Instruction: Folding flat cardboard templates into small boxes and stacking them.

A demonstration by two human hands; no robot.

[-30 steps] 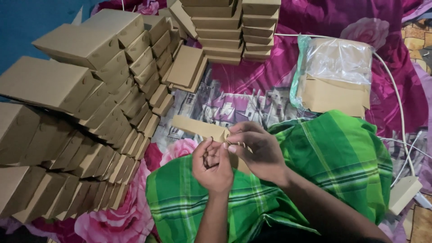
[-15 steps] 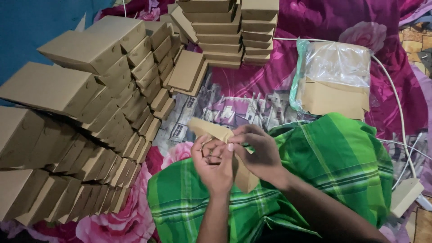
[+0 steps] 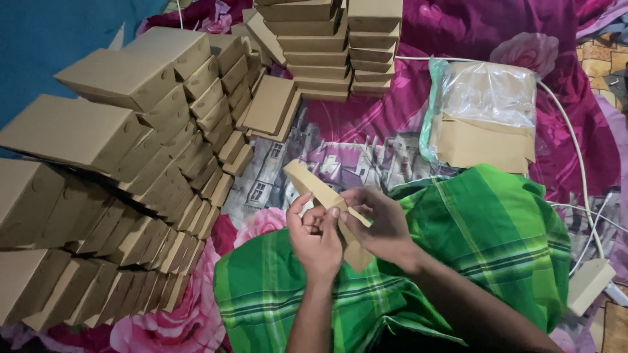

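Observation:
A flat brown cardboard box blank (image 3: 307, 180) is held up over my lap, tilted with its far end pointing up and left. My left hand (image 3: 316, 236) grips its near part from the left, fingers curled onto the card. My right hand (image 3: 379, 222) pinches the same piece from the right, thumb and fingers on its edge. Both hands sit above a green plaid cloth (image 3: 484, 242) that covers my legs. The lower end of the blank pokes out below my right hand.
Rows of folded brown boxes (image 3: 131, 163) are stacked along the left, more stacks (image 3: 327, 46) at the top centre. A plastic bag of flat blanks (image 3: 484, 111) lies at the upper right. A white cable (image 3: 575, 157) and adapter (image 3: 589, 287) run down the right, on a magenta floral bedsheet (image 3: 458, 39).
The cardboard blank has been raised and tilted up to the left; both hands have shifted closer together on it. The view has drifted slightly.

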